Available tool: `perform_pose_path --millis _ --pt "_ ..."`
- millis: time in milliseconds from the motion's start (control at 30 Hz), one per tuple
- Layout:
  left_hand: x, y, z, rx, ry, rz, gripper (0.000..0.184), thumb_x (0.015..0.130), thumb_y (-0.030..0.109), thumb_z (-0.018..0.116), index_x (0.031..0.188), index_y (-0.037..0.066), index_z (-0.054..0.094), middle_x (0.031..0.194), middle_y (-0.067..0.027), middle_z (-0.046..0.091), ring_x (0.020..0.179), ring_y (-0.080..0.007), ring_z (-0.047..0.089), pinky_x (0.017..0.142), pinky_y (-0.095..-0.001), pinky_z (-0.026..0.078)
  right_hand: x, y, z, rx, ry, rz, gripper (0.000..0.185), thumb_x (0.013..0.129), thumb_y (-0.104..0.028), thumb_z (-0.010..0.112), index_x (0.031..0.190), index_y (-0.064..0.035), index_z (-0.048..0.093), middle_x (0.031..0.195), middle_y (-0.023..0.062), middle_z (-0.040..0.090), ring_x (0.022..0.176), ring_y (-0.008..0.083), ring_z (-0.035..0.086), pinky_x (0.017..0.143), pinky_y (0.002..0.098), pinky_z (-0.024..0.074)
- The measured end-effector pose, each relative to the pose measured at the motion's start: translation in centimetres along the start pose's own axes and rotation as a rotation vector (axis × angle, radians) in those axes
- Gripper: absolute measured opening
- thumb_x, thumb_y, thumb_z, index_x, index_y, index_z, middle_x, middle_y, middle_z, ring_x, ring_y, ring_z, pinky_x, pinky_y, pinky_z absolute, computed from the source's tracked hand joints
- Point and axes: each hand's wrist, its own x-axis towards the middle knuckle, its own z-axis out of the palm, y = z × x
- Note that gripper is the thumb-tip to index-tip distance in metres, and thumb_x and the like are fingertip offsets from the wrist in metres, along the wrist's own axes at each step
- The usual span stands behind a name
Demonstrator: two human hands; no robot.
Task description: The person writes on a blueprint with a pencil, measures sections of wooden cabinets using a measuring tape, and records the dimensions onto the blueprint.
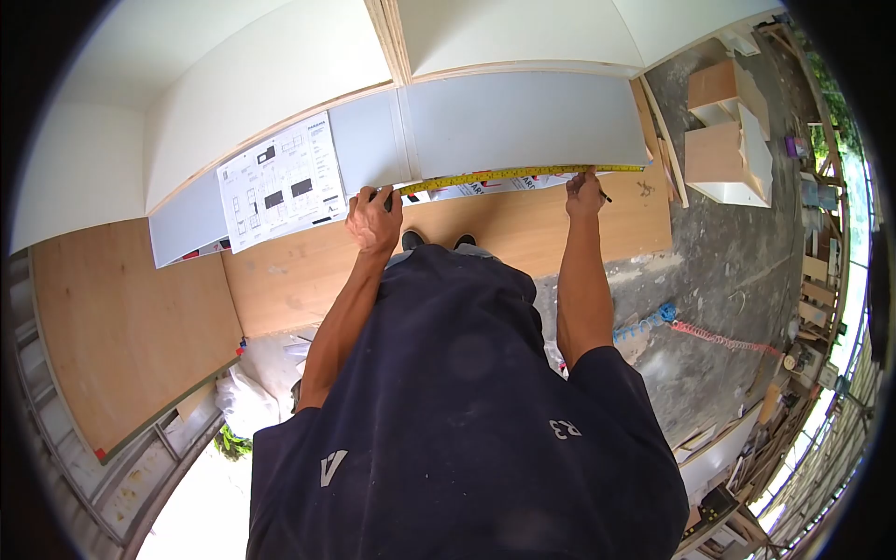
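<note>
A yellow tape measure (485, 175) is pulled out along the front edge of a grey-white panel (523, 117). My left hand (375, 224) is closed around its dark case at the left end. Toward the other end, my right hand (585, 196) touches the blade with its fingertips, and a thin dark pencil (606, 197) sticks out from that hand. The blade reaches a little past my right fingers to the panel's right end. Left of my left hand, a printed drawing sheet (280, 182) lies over the panel and hangs past its front edge.
White cabinet compartments (523, 33) with plywood edges rise beyond the panel. A brown wooden board (448, 219) lies below it. At right, open boxes (728, 154) stand on the concrete floor, with a coiled blue and red hose (700, 329) nearby. Another brown board (131, 327) is at left.
</note>
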Motion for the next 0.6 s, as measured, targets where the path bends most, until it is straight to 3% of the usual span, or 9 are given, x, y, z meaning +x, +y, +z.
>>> perform_pose_path --millis 267,500,600 --pt "0.4 0.5 -0.2 -0.067 0.016 -0.144 0.031 0.079 0.032 0.079 0.090 0.006 0.065 0.089 -0.0113 0.067 0.085 -0.0338 0.065 0.072 -0.0471 0.051 1.0 0.3 -0.4 0.029 -0.049 0.045 0.027 0.097 -0.030 0.068 0.084 -0.0088 0.057 0.071 0.0008 0.057 0.059 0.0118 0.054 0.055 0.0276 0.0489" --pt "0.5 0.6 0.2 -0.024 -0.020 -0.127 0.031 0.082 0.031 0.076 0.091 0.005 0.062 0.090 -0.0134 0.063 0.086 -0.0351 0.063 0.072 -0.0485 0.050 0.8 0.2 0.0 0.054 -0.026 0.065 0.025 0.098 -0.031 0.066 0.087 -0.0093 0.059 0.073 0.0011 0.059 0.061 0.0121 0.054 0.056 0.0282 0.0497" --pt "0.6 0.6 0.4 -0.003 -0.006 -0.112 0.031 0.082 0.031 0.075 0.090 0.004 0.061 0.090 -0.0142 0.061 0.085 -0.0357 0.062 0.072 -0.0490 0.050 0.8 0.0 0.1 0.021 -0.018 0.082 0.024 0.100 -0.032 0.062 0.096 -0.0085 0.058 0.078 0.0019 0.059 0.067 0.0130 0.054 0.059 0.0286 0.0475"
